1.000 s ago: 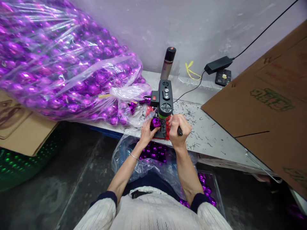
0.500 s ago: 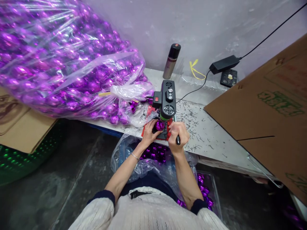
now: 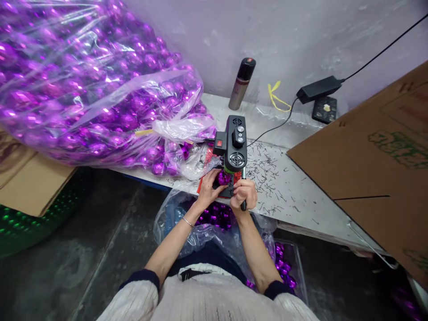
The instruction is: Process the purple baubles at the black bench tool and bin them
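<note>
A shiny purple ball (image 3: 224, 178) sits beneath the head of a small black machine (image 3: 236, 139) on the worktable. My left hand (image 3: 207, 189) is closed around the ball's near left side, thumb and fingers curved on it. My right hand (image 3: 244, 192) is wrapped around the black-ended lever (image 3: 244, 205) at the machine's right side. Below the table edge, an open clear plastic bag (image 3: 187, 238) with several purple balls lies in front of my body.
A big clear bag of purple balls (image 3: 110, 89) fills the left. Behind the machine stand a spray can (image 3: 241, 84) and a power adapter (image 3: 319, 89) with its cable. Short black bits litter the tabletop (image 3: 297, 196). A cardboard box (image 3: 374, 160) rises on the right.
My right hand and the lever have shifted slightly left and down. My left hand stays at the ball. The whole view has moved a little.
</note>
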`<state>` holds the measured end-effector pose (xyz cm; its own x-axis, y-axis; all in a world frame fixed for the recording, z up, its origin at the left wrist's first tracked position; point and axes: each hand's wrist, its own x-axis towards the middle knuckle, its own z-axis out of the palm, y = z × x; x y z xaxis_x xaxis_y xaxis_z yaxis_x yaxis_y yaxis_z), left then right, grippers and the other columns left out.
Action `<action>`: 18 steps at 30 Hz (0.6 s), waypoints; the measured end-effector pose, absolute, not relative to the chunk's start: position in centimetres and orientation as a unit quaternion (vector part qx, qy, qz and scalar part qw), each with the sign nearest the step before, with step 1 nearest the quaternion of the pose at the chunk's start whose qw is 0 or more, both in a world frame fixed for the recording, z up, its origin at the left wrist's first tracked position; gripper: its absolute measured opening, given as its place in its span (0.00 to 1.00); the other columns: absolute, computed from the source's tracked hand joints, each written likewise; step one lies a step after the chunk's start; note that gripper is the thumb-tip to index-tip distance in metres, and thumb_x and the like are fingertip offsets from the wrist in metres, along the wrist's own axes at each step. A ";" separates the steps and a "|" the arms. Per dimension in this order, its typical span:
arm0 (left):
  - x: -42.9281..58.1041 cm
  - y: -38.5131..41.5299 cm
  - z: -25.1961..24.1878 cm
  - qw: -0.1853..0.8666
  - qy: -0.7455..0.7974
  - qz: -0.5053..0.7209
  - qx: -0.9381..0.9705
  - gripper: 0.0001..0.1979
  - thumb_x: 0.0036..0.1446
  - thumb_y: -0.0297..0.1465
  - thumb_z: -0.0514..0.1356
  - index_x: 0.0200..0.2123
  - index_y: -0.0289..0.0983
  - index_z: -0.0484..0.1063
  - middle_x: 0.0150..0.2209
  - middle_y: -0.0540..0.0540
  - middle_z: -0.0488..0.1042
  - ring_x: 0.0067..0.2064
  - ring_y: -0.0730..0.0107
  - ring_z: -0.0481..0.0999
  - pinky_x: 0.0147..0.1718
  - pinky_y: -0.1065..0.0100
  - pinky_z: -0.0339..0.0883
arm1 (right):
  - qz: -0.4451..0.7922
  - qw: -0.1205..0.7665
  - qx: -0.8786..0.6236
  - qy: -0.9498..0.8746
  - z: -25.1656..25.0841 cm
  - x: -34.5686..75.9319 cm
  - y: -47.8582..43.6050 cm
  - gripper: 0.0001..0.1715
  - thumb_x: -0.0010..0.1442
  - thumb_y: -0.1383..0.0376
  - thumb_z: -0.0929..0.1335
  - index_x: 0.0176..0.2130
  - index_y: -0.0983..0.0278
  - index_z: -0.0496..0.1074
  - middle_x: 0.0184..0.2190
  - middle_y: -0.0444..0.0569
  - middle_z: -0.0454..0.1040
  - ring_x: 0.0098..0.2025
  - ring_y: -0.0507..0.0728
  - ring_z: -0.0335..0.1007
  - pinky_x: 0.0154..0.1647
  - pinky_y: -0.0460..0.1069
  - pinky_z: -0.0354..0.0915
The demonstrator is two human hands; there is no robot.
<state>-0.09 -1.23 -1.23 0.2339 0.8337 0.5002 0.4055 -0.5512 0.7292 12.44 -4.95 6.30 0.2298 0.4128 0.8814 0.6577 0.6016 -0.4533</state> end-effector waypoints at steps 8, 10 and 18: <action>-0.1 -1.0 -1.3 0.238 0.415 0.464 0.745 0.30 0.62 0.44 0.64 0.63 0.40 0.64 0.59 0.36 0.73 0.62 0.52 0.73 0.60 0.50 0.67 | -0.120 0.646 -0.432 -0.618 5.2 12.3 -4.5 0.18 0.71 0.62 0.56 0.29 0.59 0.61 0.26 0.42 0.68 0.27 0.51 0.66 0.34 0.51 0.65; 0.0 -0.9 -1.3 0.241 0.421 0.461 0.743 0.30 0.62 0.44 0.64 0.62 0.40 0.65 0.59 0.36 0.73 0.62 0.52 0.73 0.60 0.50 0.67 | -0.124 0.637 -0.420 -0.635 5.4 12.4 -4.6 0.18 0.71 0.63 0.57 0.29 0.59 0.61 0.26 0.43 0.69 0.27 0.51 0.66 0.33 0.51 0.65; -0.2 -1.7 -1.3 0.204 0.408 0.477 0.752 0.28 0.62 0.41 0.65 0.61 0.39 0.64 0.57 0.35 0.74 0.61 0.52 0.73 0.59 0.49 0.68 | -0.040 0.642 -0.486 -0.591 12.2 12.3 -5.1 0.18 0.70 0.66 0.59 0.27 0.60 0.63 0.24 0.43 0.67 0.28 0.52 0.68 0.32 0.50 0.63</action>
<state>-0.23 -1.67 -1.28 0.2128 0.8073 0.5505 0.4191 -0.5843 0.6949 12.25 -5.08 12.25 0.2976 0.5226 0.7989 0.6266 0.5245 -0.5765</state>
